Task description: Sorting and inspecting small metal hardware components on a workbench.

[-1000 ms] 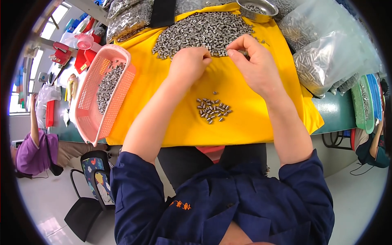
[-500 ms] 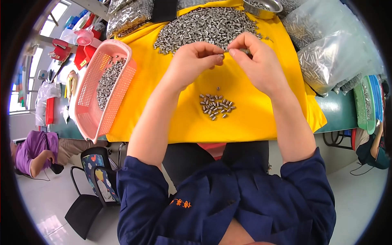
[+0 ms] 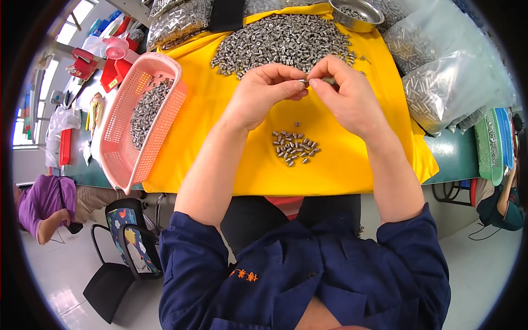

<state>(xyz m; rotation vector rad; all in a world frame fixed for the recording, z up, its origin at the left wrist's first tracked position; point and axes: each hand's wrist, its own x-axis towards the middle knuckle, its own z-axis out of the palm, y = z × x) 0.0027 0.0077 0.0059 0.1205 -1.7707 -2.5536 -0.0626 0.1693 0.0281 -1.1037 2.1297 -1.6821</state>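
Note:
Both hands meet over the yellow cloth (image 3: 220, 170), just in front of a large heap of small metal cylinders (image 3: 280, 41). My left hand (image 3: 264, 93) pinches a small metal cylinder (image 3: 303, 81) between thumb and fingertips. Touching it from the other side are the fingertips of my right hand (image 3: 349, 96), closed around a slim greenish-grey piece (image 3: 330, 81); most of that piece is hidden, so its kind cannot be told. Nearer me lies a small pile of metal cylinders (image 3: 296, 148), with one single cylinder (image 3: 297, 124) apart from it.
A pink plastic basket (image 3: 118, 159) holding metal cylinders stands on the left. Steel bowl (image 3: 357, 23) and clear bags of metal parts (image 3: 440, 88) sit at the back right, a dark flat object (image 3: 226, 15) at the back. Other people (image 3: 47, 206) are at both sides; a chair (image 3: 124, 264) stands lower left.
My hands have come together, so the metal cylinder in the left now meets the right fingertips. The whole view has shifted slightly; the small pile looks the same.

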